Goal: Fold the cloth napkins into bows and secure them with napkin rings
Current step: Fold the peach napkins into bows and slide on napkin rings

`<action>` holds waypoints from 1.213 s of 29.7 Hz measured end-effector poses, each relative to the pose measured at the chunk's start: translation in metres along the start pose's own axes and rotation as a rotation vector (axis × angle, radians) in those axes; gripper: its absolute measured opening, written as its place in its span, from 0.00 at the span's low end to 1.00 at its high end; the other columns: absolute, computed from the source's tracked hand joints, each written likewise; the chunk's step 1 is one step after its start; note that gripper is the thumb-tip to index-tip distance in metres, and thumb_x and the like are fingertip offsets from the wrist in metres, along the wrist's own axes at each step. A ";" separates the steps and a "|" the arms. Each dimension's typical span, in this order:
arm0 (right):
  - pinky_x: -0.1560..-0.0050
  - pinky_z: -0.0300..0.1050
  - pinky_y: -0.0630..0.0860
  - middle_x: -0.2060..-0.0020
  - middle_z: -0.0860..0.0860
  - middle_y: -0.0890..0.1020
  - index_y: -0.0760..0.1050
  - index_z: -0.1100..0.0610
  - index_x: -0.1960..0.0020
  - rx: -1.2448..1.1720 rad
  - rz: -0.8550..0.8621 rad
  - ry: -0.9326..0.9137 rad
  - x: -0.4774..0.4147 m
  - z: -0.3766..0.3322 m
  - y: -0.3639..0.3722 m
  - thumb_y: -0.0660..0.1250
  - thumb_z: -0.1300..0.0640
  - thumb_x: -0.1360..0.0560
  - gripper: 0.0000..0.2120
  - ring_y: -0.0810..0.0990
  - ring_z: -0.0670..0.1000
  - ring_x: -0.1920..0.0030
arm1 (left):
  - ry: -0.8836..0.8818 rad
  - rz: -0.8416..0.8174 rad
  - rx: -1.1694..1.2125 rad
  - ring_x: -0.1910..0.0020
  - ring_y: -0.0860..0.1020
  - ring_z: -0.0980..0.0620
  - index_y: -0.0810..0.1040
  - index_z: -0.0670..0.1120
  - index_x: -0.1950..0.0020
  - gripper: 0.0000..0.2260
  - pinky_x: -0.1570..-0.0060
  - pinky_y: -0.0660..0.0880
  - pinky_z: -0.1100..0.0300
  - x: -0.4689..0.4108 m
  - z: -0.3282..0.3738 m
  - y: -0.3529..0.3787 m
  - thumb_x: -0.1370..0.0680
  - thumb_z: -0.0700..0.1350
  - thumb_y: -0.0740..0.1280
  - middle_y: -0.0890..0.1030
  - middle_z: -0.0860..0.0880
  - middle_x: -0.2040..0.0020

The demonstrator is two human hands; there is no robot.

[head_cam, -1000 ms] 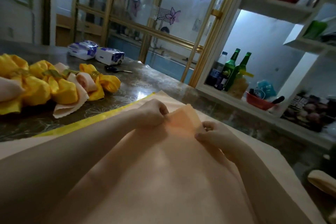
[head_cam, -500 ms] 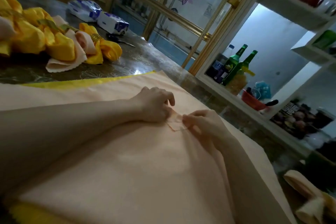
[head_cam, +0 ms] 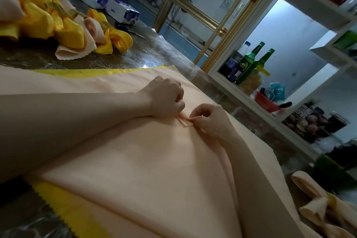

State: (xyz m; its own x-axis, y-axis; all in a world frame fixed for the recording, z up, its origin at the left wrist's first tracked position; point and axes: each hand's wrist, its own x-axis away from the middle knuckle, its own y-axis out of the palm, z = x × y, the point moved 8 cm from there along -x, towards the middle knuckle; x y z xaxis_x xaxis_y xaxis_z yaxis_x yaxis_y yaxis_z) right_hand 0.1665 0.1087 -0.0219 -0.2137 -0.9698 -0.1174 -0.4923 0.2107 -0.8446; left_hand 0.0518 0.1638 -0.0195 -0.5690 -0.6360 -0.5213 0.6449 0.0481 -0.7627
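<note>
A peach cloth napkin [head_cam: 146, 162] lies spread on the table over a yellow napkin [head_cam: 63, 206] whose pinked edge shows at the near left and far edge. At its middle, a small corner [head_cam: 184, 121] of peach cloth sticks up. My left hand [head_cam: 166, 100] and my right hand [head_cam: 210, 120] meet there, each pinching that corner with curled fingers. At the far left lies a heap of finished yellow and peach bows [head_cam: 63, 29], some with a gold napkin ring [head_cam: 105, 24] around the middle.
Two tissue packs [head_cam: 108, 4] and scissors [head_cam: 131, 32] lie on the dark patterned table [head_cam: 150, 52] behind the bows. A folded peach napkin [head_cam: 318, 205] sits at the near right. Green bottles [head_cam: 253, 62] and a red bowl [head_cam: 264, 100] stand on white shelving to the right.
The raised flap of peach cloth has been lowered flat to the middle. Both hands came closer together and now pinch only its small corner. The camera tilted down.
</note>
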 end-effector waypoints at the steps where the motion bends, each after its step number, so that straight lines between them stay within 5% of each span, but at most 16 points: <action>1: 0.62 0.38 0.71 0.64 0.47 0.79 0.80 0.54 0.64 0.056 -0.052 0.032 -0.001 -0.001 0.001 0.66 0.64 0.30 0.08 0.75 0.45 0.62 | -0.004 -0.012 -0.031 0.53 0.75 0.48 0.80 0.43 0.59 0.14 0.54 0.60 0.60 0.000 -0.001 0.003 0.28 0.49 0.59 0.77 0.50 0.58; 5: 0.55 0.37 0.72 0.58 0.50 0.82 0.83 0.56 0.57 0.047 -0.184 0.155 -0.003 0.000 -0.003 0.69 0.57 0.27 0.05 0.78 0.45 0.54 | -0.027 -0.051 -0.043 0.51 0.76 0.46 0.80 0.43 0.57 0.09 0.54 0.64 0.60 -0.001 -0.004 0.010 0.26 0.45 0.62 0.80 0.47 0.53; 11: 0.52 0.44 0.76 0.62 0.51 0.83 0.83 0.56 0.60 -0.009 -0.070 0.074 0.001 0.000 -0.004 0.75 0.59 0.32 0.02 0.78 0.47 0.60 | 0.177 -0.182 -0.224 0.41 0.73 0.50 0.74 0.49 0.39 0.14 0.44 0.64 0.56 0.004 0.022 0.015 0.23 0.50 0.60 0.77 0.51 0.44; 21: 0.62 0.30 0.71 0.62 0.47 0.78 0.81 0.54 0.51 -0.002 -0.136 0.076 0.003 -0.002 0.000 0.70 0.62 0.28 0.07 0.75 0.43 0.62 | 0.234 -0.224 -0.260 0.42 0.73 0.50 0.77 0.50 0.41 0.15 0.45 0.66 0.56 0.008 0.023 0.013 0.24 0.47 0.59 0.75 0.49 0.45; 24: 0.61 0.38 0.73 0.66 0.49 0.78 0.81 0.56 0.56 -0.015 -0.081 0.037 0.003 -0.003 0.001 0.73 0.53 0.30 0.07 0.75 0.45 0.66 | 0.213 -0.231 -0.302 0.40 0.71 0.51 0.76 0.50 0.41 0.12 0.45 0.63 0.58 0.005 0.023 0.011 0.23 0.47 0.61 0.74 0.50 0.43; 28: 0.69 0.32 0.69 0.67 0.47 0.78 0.78 0.54 0.62 0.097 0.044 -0.091 0.000 -0.009 0.002 0.73 0.43 0.32 0.14 0.73 0.42 0.69 | 0.189 -0.216 -0.367 0.40 0.71 0.51 0.77 0.50 0.43 0.10 0.45 0.62 0.57 0.001 0.028 0.008 0.22 0.47 0.61 0.74 0.51 0.44; 31: 0.69 0.32 0.65 0.69 0.43 0.74 0.72 0.48 0.65 0.210 0.032 -0.180 0.001 -0.023 0.006 0.72 0.52 0.29 0.10 0.71 0.42 0.67 | 0.160 -0.194 -0.326 0.42 0.73 0.50 0.77 0.49 0.45 0.10 0.45 0.67 0.56 0.000 0.035 0.003 0.25 0.48 0.64 0.76 0.50 0.46; 33: 0.68 0.33 0.64 0.70 0.42 0.71 0.67 0.45 0.67 0.296 -0.021 -0.230 0.003 -0.032 0.012 0.68 0.62 0.30 0.16 0.69 0.42 0.68 | 0.094 -0.231 -0.211 0.49 0.76 0.49 0.79 0.47 0.48 0.09 0.50 0.74 0.54 0.003 0.034 0.003 0.26 0.47 0.65 0.78 0.49 0.49; 36: 0.71 0.32 0.64 0.69 0.43 0.70 0.67 0.46 0.67 0.396 -0.109 -0.178 0.004 -0.032 0.016 0.66 0.64 0.30 0.15 0.68 0.43 0.68 | -0.016 -0.317 -0.092 0.51 0.76 0.46 0.79 0.45 0.50 0.08 0.52 0.74 0.54 0.006 0.027 0.012 0.25 0.46 0.63 0.79 0.46 0.51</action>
State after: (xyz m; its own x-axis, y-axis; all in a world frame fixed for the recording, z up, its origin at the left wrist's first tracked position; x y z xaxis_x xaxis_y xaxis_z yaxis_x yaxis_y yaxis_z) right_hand 0.1307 0.1125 -0.0192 -0.0124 -0.9971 -0.0753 -0.1352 0.0763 -0.9879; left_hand 0.0695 0.1395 -0.0216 -0.7254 -0.6428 -0.2463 0.3875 -0.0856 -0.9179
